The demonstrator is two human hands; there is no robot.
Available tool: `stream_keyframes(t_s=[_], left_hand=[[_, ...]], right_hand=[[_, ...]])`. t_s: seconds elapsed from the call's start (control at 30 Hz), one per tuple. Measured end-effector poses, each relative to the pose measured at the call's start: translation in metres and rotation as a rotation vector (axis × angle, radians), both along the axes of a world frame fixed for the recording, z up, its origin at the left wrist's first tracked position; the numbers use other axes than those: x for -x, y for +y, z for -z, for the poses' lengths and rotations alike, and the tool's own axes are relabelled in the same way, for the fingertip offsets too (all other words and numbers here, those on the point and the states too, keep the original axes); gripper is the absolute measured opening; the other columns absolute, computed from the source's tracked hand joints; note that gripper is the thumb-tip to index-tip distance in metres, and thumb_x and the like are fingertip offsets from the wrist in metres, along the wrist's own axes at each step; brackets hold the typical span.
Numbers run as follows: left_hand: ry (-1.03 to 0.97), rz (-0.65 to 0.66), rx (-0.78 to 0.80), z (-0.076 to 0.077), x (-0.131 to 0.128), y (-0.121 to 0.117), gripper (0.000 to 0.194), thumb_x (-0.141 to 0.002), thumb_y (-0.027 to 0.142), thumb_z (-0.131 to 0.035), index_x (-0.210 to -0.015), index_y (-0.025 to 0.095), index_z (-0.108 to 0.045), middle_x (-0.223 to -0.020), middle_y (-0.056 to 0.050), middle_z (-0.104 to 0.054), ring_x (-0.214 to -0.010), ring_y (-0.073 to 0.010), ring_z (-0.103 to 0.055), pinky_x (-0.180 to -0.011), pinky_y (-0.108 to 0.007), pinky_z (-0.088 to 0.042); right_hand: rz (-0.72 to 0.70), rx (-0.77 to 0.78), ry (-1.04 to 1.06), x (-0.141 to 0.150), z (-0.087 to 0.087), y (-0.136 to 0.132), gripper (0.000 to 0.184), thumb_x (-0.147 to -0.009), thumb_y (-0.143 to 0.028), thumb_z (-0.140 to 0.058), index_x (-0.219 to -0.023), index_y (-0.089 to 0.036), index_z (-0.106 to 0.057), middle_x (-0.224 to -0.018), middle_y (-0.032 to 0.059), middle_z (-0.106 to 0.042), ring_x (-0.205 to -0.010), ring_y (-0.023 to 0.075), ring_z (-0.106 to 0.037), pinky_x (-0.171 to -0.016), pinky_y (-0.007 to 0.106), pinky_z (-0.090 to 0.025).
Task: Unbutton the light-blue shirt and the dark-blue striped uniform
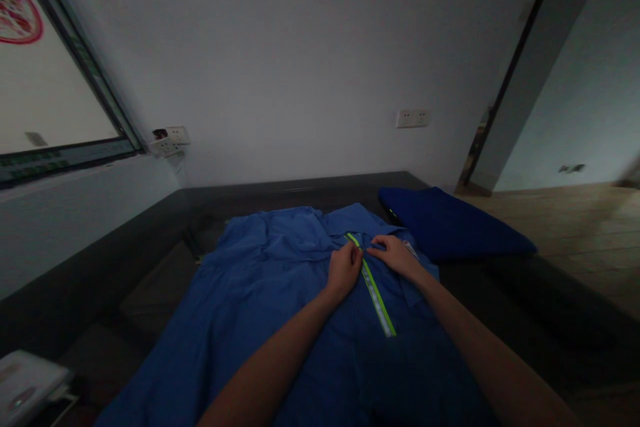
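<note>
Just right of centre in the frame, 2 bare hands meet over a blue garment (250,307), which lies laid out from the middle of the frame down to its bottom edge, on a dark surface (500,287). The left hand (344,267) has its thumb and forefinger pressed together, apparently pinching the garment's cloth beside the upper part of a yellow-green and silver strip (379,300). The right hand (395,255) faces it from the other side of the strip, fingers bent and fingertips near those of the left; whether its grip has any cloth I cannot tell. The strip runs down and slightly right from between the hands. As far as the view shows, the laying-out looks done: the garment is spread wide, somewhat wrinkled, and not folded. The work at the upper front appears unfinished, since both hands are busy there; any fastening between the fingers is too small and dim to make out. The broad cloth at centre left and along the bottom has no hand on it. Right of centre, just beyond the right hand, lies a flat darker blue item (450,223), and a white object (27,380) sits at lower left.
</note>
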State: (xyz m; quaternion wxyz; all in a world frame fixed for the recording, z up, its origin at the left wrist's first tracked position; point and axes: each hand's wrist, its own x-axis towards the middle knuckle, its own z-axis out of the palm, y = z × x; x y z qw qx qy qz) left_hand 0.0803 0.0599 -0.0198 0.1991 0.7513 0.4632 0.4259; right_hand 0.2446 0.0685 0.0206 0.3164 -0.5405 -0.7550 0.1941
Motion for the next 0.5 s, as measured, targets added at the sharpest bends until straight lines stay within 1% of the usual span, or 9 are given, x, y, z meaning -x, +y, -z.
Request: stream_keyframes(t_s=[0.2, 0.33, 0.5], left_hand=[[0.013, -0.039, 0.018, -0.0023, -0.0006, -0.0009, 0.014, -0.084, 0.02, -0.048, -0.071, 0.019, -0.05, -0.059, 0.004, -0.049, -0.055, -0.0114, -0.045, -0.055, -0.022, -0.029], [-0.048, 0.033, 0.058, 0.0018, 0.0007, 0.003, 0.014, -0.084, 0.022, -0.049, -0.071, 0.019, -0.05, -0.058, 0.005, -0.047, -0.055, -0.0108, -0.046, -0.055, -0.021, -0.03], [-0.102, 0.091, 0.054, 0.0066, 0.001, 0.0056, 0.014, -0.086, 0.024, -0.046, -0.075, 0.018, -0.053, -0.062, 0.004, -0.05, -0.058, -0.0104, -0.047, -0.055, -0.02, -0.032]], right_hand=[[-0.041, 0.023, 0.012, 0.0015, 0.0064, 0.0019, 0.012, -0.076, -0.027, -0.058, -0.075, -0.018, -0.064, -0.08, 0.0062, -0.069, -0.08, 0.0228, -0.062, -0.074, 0.031, -0.043], [-0.051, 0.048, 0.025, 0.0001, 0.0099, 0.0042, 0.015, -0.076, -0.029, -0.057, -0.075, -0.017, -0.066, -0.08, 0.0065, -0.069, -0.08, 0.0237, -0.062, -0.076, 0.033, -0.044], [-0.028, 0.011, 0.007, -0.0007, 0.0082, 0.0029, 0.015, -0.076, -0.028, -0.058, -0.082, -0.016, -0.065, -0.087, 0.0083, -0.069, -0.086, 0.0242, -0.062, -0.079, 0.033, -0.044]])
